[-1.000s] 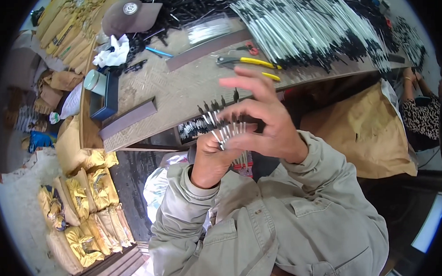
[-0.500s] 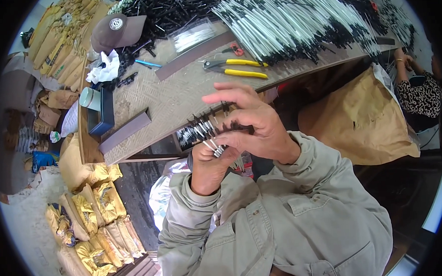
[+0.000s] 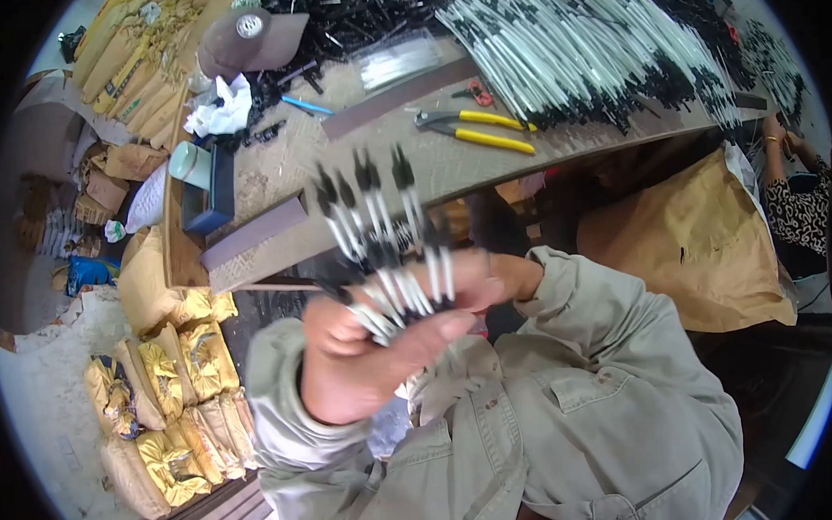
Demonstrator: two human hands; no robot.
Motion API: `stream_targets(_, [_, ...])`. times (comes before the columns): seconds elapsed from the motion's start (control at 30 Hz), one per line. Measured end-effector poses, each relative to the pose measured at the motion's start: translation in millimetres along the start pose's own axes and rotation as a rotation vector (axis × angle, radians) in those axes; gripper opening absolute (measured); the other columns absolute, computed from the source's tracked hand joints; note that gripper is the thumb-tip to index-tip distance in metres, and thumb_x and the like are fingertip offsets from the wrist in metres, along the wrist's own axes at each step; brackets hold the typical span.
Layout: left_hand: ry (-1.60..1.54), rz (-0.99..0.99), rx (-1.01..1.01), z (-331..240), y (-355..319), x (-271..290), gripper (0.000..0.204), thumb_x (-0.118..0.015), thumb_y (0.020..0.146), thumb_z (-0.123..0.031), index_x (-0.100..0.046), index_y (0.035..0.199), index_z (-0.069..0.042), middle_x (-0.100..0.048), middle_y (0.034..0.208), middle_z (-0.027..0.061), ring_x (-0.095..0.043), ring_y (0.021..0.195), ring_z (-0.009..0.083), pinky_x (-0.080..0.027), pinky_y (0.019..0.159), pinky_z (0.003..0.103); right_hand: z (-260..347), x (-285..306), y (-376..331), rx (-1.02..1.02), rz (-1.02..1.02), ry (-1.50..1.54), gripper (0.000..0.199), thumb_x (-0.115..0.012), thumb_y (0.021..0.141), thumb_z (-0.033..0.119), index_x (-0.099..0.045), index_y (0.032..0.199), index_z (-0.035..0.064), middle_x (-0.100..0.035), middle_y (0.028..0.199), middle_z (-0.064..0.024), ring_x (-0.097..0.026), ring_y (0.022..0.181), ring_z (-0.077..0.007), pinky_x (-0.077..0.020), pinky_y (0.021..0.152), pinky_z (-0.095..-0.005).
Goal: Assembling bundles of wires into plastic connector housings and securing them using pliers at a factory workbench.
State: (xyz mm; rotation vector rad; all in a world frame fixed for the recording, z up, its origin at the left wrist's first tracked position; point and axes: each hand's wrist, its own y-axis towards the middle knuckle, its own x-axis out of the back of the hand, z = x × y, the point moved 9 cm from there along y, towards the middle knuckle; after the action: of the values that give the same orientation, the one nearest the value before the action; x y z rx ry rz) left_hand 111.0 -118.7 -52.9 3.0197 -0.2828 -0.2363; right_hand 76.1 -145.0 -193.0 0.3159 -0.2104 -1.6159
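Note:
A bundle of slim white sticks with black tips (image 3: pixel 413 292) fans upward in front of me, blurred by motion. My left hand (image 3: pixel 360 358) is closed round its lower ends, the thumb lying across them. Behind and to the right of the bundle, against the sticks, is my right hand (image 3: pixel 472 278). Its fingers are smeared and partly hidden by the sticks, so whether it grips them does not show. Many similar white sticks (image 3: pixel 565 53) with black ends lie in a wide heap on the table (image 3: pixel 366 138) beyond.
Yellow-handled pliers (image 3: pixel 485 134) lie near the table edge, by flat dark strips (image 3: pixel 255 231), a clear box (image 3: pixel 395 64) and a cap (image 3: pixel 253 41). A blue box (image 3: pixel 210 198) stands left. A large brown paper bag (image 3: pixel 691 250) is right; another person (image 3: pixel 799 201) sits beyond.
My hands have moved left and lower with the sticks, which now spread into a raised fan. The right hand's fingers, lifted and spread above the bundle before, are now down behind it.

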Motion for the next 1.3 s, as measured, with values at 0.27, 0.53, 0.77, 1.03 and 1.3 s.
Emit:
stream_targets(0.27, [-0.120, -0.233, 0.208, 11, 15, 26, 0.039, -0.062, 0.081, -0.009, -0.052, 0.116, 0.003, -0.063, 0.094, 0.0258, -0.065, 0.084, 0.0326, -0.053, 0.078, 0.043, -54, -56, -26, -0.148, -0.141, 0.592, 0.087, -0.015, 0.085, 0.067, -0.029, 0.136, -0.0017, -0.040, 0.134, -0.0100, -0.035, 0.124, -0.0163, -0.0255, 0.103, -0.0289])
stream_targets(0.53, [-0.102, 0.168, -0.088, -2, -13, 20, 0.034, -0.057, 0.084, -0.006, -0.052, 0.115, 0.008, -0.060, 0.108, 0.0228, -0.064, 0.091, 0.0263, -0.054, 0.076, 0.033, -16, -36, -6, 0.035, -0.035, 0.004, 0.088, -0.033, 0.084, 0.067, -0.028, 0.135, -0.0044, -0.044, 0.128, -0.0208, -0.044, 0.116, -0.0246, -0.0308, 0.098, -0.0317])
stream_targets(0.77, [-0.820, 0.188, 0.565, 102, -41, 21, 0.038, -0.058, 0.084, -0.012, -0.052, 0.118, 0.005, -0.058, 0.112, 0.0212, -0.059, 0.102, 0.0281, -0.049, 0.086, 0.035, 29, 14, 13, 0.111, -0.115, 0.028, 0.096, -0.040, 0.079, 0.068, -0.009, 0.142, 0.0024, -0.021, 0.145, -0.0180, -0.024, 0.133, -0.0259, -0.0202, 0.107, -0.0358])
stream_targets(1.03, [0.081, 0.142, -0.125, 133, 22, 79, 0.024, -0.059, 0.075, 0.009, -0.067, 0.096, 0.002, -0.057, 0.112, 0.0235, -0.060, 0.100, 0.0274, -0.051, 0.079, 0.030, 29, 174, 23, -0.184, -0.845, -0.053, 0.078, -0.014, 0.092, 0.057, -0.024, 0.134, -0.0078, -0.040, 0.134, -0.0202, -0.038, 0.126, -0.0239, -0.0283, 0.105, -0.0323])
stream_targets(1.3, [0.187, 0.148, -0.216, 150, 36, 80, 0.038, -0.066, 0.066, 0.005, -0.067, 0.102, -0.008, -0.063, 0.107, 0.0139, -0.058, 0.107, 0.0271, -0.043, 0.093, 0.035, 79, 242, 71, -0.415, -0.555, -0.773, 0.030, -0.049, 0.092, 0.024, -0.061, 0.103, -0.0018, -0.065, 0.094, -0.0048, -0.059, 0.086, -0.0120, -0.0447, 0.077, -0.0242])
